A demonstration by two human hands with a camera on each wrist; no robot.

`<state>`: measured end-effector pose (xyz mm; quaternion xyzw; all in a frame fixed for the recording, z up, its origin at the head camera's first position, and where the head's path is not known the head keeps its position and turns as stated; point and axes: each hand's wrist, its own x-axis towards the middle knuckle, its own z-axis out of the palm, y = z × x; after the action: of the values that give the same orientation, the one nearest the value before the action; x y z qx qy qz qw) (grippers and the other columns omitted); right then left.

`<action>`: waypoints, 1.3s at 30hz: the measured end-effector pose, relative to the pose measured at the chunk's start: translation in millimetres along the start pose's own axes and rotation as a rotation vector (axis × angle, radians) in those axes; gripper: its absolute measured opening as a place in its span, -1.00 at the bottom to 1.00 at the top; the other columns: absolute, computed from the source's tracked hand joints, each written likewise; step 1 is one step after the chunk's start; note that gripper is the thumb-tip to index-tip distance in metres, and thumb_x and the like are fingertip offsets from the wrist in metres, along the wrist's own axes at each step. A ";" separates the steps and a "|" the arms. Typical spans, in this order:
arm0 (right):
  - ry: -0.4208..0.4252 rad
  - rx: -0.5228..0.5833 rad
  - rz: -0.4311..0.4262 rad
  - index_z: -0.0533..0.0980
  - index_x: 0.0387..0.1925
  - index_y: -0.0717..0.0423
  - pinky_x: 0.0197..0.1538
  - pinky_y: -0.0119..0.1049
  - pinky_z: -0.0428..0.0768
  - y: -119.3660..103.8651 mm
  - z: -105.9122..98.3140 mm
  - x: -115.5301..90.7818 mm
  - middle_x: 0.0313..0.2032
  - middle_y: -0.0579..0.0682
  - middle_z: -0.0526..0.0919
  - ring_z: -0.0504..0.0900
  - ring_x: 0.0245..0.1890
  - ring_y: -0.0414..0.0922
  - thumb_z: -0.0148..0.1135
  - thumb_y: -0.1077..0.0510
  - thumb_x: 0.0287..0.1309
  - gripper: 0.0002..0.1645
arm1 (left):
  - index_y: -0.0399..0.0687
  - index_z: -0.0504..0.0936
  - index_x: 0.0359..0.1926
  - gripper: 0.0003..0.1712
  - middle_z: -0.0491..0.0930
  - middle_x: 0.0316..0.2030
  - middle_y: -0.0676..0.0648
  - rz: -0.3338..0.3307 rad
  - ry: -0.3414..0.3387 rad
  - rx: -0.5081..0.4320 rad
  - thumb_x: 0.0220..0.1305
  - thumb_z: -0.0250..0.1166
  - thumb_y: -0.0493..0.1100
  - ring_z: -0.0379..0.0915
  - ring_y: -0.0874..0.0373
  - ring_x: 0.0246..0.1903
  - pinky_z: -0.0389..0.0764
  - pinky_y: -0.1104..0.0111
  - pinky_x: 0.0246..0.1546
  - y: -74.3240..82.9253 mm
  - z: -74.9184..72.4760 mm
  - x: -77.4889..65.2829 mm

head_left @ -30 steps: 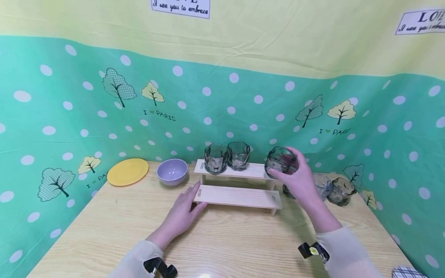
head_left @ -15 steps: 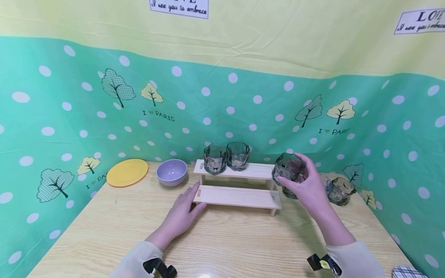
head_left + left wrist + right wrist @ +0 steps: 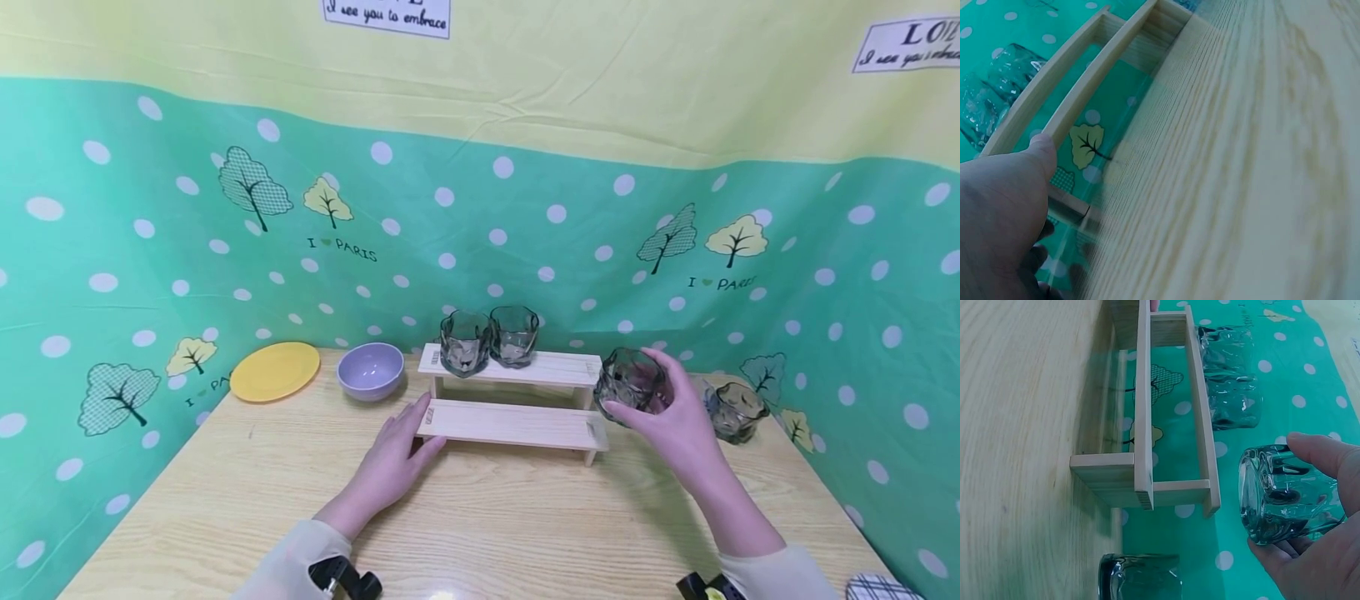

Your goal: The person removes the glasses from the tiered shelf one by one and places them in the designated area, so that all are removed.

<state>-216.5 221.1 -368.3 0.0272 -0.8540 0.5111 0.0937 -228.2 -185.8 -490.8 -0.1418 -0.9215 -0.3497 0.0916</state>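
My right hand (image 3: 678, 417) holds a smoky, faceted glass tumbler (image 3: 628, 385) just off the right end of the two-tier wooden shelf rack (image 3: 517, 423). The right wrist view shows thumb and fingers round this tumbler (image 3: 1288, 494), apart from the rack. My left hand (image 3: 393, 454) rests at the rack's left end, its thumb against the lower tier's front edge. Two like tumblers, one left (image 3: 464, 343) and one right (image 3: 514, 337), stand side by side on the upper tier. Another tumbler (image 3: 737, 412) is on the table behind my right hand.
A purple bowl (image 3: 371, 372) is left of the rack, with a yellow plate (image 3: 275, 372) beyond it. Low in the right wrist view, a tumbler (image 3: 1141, 578) stands near the rack's end. A polka-dot cloth (image 3: 555, 242) hangs behind the table. A checked cloth (image 3: 879, 587) lies at lower right.
My right hand has carried the tumbler from above the upper tier's right end rightward and down, off the rack. The left hand and the two tumblers on the tier have stayed put.
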 end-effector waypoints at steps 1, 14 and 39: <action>0.002 -0.005 0.003 0.05 0.79 -0.15 0.63 0.23 0.30 0.8 -0.7 -1.2 0.57 0.20 0.33 0.34 0.58 0.26 0.73 -0.19 0.16 0.39 | -0.17 0.12 0.76 -0.06 0.28 0.64 -0.29 0.001 0.002 0.001 0.66 0.30 0.14 0.12 -0.36 0.64 0.00 -0.26 0.67 0.0 0.2 -0.1; 0.012 -0.066 0.024 0.04 0.79 -0.18 0.54 0.24 0.42 13.6 -14.6 -10.7 0.53 0.22 0.39 0.44 0.49 0.31 0.74 -0.22 0.13 0.41 | -0.15 0.10 0.77 -0.05 0.26 0.65 -0.28 -0.015 -0.021 -0.001 0.66 0.30 0.13 0.09 -0.34 0.65 -0.01 -0.24 0.68 -1.1 0.5 0.0; -0.034 -0.107 0.111 -0.07 0.81 -0.07 0.38 0.42 0.53 55.3 -26.4 -12.9 0.52 0.45 0.32 0.45 0.40 0.50 0.72 -0.22 0.15 0.49 | -0.13 0.07 0.78 -0.04 0.19 0.69 -0.25 -0.022 -0.038 0.010 0.66 0.26 0.18 0.07 -0.32 0.66 -0.03 -0.23 0.69 -3.9 0.7 2.3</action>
<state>-208.3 269.9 -406.6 -0.0166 -0.8819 0.4684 0.0518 -231.6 -187.7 -493.1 -0.1380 -0.9263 -0.3434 0.0709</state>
